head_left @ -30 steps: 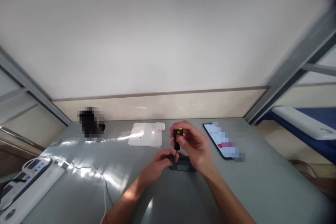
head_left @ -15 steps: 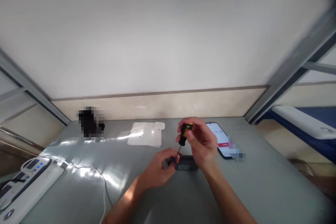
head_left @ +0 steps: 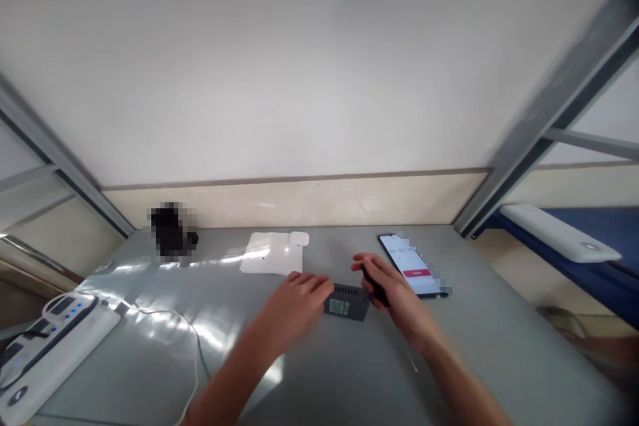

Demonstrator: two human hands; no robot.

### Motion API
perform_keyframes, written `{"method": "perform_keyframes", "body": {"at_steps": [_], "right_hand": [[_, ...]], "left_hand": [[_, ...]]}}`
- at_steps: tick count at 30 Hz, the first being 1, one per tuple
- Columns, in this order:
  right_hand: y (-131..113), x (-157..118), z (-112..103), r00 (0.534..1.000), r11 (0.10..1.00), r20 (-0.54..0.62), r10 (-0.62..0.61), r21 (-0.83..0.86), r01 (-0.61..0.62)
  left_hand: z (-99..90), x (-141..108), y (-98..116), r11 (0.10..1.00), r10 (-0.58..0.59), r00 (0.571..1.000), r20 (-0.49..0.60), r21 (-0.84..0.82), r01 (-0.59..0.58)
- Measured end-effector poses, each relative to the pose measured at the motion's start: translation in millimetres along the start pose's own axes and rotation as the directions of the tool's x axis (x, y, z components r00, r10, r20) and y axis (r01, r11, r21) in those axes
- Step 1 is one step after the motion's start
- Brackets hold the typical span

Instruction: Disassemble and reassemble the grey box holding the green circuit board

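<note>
A small black box [head_left: 348, 304] with vent slots on top and a pale label on its front is near the middle of the desk. My left hand [head_left: 298, 306] is closed on its left end, fingers over the top edge, slightly blurred. In my right hand [head_left: 399, 296], just right of the box, is a screwdriver [head_left: 375, 285] gripped by its dark handle. Its thin shaft slants down toward me, away from the box. The fingers hide part of the handle.
White paper sheets [head_left: 269, 254] with a small white item [head_left: 299, 239] on them lie behind my left hand. A phone [head_left: 407, 263] is beyond my right hand. At the left sits a white power strip [head_left: 60, 353] with a cable [head_left: 192, 326]. A pixelated dark object [head_left: 172, 233] stands at the back left.
The screwdriver tip has left the box, and the tool has turned to point down and toward me. My right hand has moved lower; my left hand has shifted over the box's left end.
</note>
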State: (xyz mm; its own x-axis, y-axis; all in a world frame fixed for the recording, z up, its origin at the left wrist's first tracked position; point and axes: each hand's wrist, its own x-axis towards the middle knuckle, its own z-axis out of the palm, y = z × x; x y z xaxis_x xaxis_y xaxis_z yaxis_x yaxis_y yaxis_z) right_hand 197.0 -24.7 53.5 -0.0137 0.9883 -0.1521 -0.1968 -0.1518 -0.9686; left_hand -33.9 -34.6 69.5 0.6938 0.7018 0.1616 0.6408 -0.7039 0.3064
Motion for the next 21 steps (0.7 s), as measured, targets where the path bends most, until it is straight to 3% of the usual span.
{"method": "perform_keyframes", "body": {"at_steps": [4, 11, 16, 21], "right_hand": [[14.6, -11.5, -2.2, 0.980, 0.990, 0.183, 0.076, -0.130, -0.053], [18.8, -13.5, 4.3, 0.925, 0.981, 0.377, 0.032, -0.189, 0.043], [33.1, -6.1, 19.9, 0.960, 0.965, 0.240, -0.142, -0.180, 0.188], [48.1, -4.5, 31.1, 0.974, 0.972, 0.140, -0.179, -0.128, 0.197]], "left_hand": [[-12.5, 4.6, 9.3, 0.990, -0.074, 0.994, 0.085, 0.125, 0.063], [-17.5, 19.2, 9.5, 0.943, -0.258, 0.961, 0.099, 0.244, 0.228], [-27.7, 33.9, 18.0, 0.897, -0.348, 0.921, 0.173, 0.348, 0.274], [-34.3, 43.0, 24.2, 0.880, -0.391, 0.902, 0.182, 0.360, 0.309]]}}
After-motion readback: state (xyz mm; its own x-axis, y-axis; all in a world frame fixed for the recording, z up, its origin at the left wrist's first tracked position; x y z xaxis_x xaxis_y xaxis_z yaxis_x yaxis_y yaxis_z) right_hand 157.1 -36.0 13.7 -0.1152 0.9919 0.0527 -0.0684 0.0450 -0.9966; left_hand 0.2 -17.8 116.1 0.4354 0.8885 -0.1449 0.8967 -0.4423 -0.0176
